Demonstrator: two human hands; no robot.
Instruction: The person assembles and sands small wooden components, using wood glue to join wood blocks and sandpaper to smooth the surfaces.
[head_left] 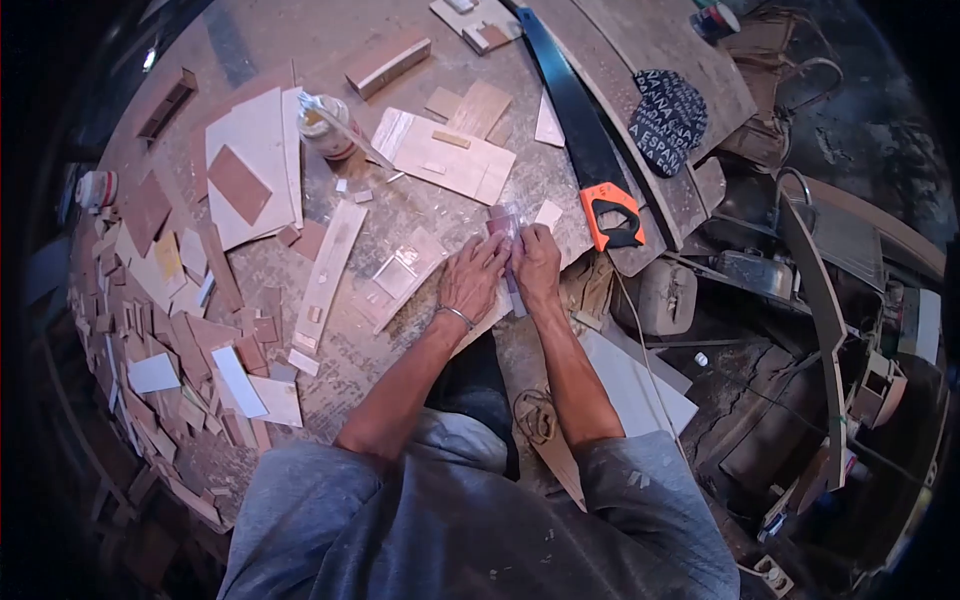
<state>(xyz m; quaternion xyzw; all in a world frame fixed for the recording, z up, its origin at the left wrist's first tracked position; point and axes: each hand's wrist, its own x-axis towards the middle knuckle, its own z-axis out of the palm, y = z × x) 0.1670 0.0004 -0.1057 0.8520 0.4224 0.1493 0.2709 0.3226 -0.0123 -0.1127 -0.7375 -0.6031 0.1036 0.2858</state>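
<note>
Both hands meet at the table's front edge over a narrow clear strip with a reddish piece under it. My left hand, with a bracelet at the wrist, lies on the strip's left side, fingers stretched out and pointing up. My right hand has its fingers bent and pressed together at the strip's right side; what lies between them is too small to make out. A small pale wood block sits just beyond my right hand. Left of my left hand is a wooden piece with a small frame on it.
An orange-handled saw lies at the right beside a dark patterned cloth. A glue jar with a brush stands behind. Flat boards lie beyond the hands. Many wood scraps cover the table's left side.
</note>
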